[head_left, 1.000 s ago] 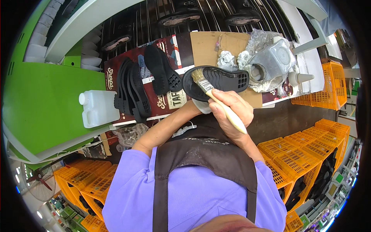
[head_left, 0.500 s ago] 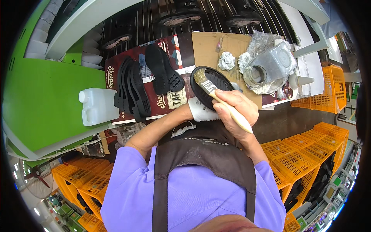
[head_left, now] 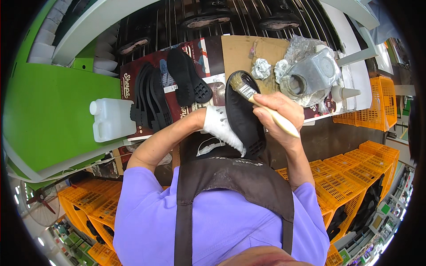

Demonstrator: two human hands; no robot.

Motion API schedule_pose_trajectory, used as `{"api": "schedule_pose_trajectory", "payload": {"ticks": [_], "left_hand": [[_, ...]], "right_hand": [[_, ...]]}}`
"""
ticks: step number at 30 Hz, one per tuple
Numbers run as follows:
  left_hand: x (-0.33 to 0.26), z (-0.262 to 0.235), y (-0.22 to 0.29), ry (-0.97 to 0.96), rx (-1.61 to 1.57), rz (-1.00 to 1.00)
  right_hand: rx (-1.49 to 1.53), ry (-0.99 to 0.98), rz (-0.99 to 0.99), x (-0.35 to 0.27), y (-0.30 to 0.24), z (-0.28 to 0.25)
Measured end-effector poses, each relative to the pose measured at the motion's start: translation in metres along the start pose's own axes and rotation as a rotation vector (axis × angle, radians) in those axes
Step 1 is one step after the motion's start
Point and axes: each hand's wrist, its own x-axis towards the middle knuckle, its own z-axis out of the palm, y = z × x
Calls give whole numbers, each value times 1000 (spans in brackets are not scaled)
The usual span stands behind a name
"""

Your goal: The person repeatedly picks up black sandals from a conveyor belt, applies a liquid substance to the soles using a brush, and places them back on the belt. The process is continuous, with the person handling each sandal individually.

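A black shoe sole [head_left: 242, 119] stands steeply upright in front of my apron. My left hand [head_left: 220, 127], in a white glove, grips the sole from its left side; the fingers behind it are hidden. Bare and closed, my right hand [head_left: 280, 114] holds the pale handle of a flat paintbrush [head_left: 246, 91]. The bristles lie against the upper end of the sole. Beyond my left hand, more black soles [head_left: 185, 75] lie on dark red printed cardboard, beside a row of several soles [head_left: 150, 99] set on edge.
A white plastic jug [head_left: 111, 119] stands left of the soles. To the right are a cut-open clear plastic container [head_left: 317, 71], a nozzle bottle [head_left: 345, 92] and a crumpled white wad [head_left: 261, 69]. Black boots [head_left: 206, 21] rest on a rack behind. Orange crates [head_left: 337, 181] are stacked at both sides.
The sole has swung more upright, and its lower end now shows. My gloved hand has shifted left along its edge. My right hand and the brush have moved slightly right.
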Motion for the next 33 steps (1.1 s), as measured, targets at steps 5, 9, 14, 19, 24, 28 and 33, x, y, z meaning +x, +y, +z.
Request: {"api": "schedule_pose_trajectory", "payload": {"ticks": [5, 9, 14, 19, 24, 28, 33], "left_hand": [[-10, -4, -26, -57, -10, 8], [-18, -8, -12, 3, -148, -94], [-25, 4, -18, 137, -319, -85], [-37, 17, -24, 315, -687, -25], [-44, 25, -36, 350, -827, 16], [-42, 30, -31, 478, -1027, 30], [-46, 34, -34, 487, -1133, 110]], "right_hand": [[32, 19, 8, 2, 15, -4], [-6, 58, 13, 4, 22, -5], [-53, 96, 47, 5, 29, -7], [-51, 125, 44, 3, 32, -7], [-63, 111, 29, 3, 27, -4], [-51, 78, 1, -2, 27, 0], [-3, 21, 33, -4, 21, 4]]}}
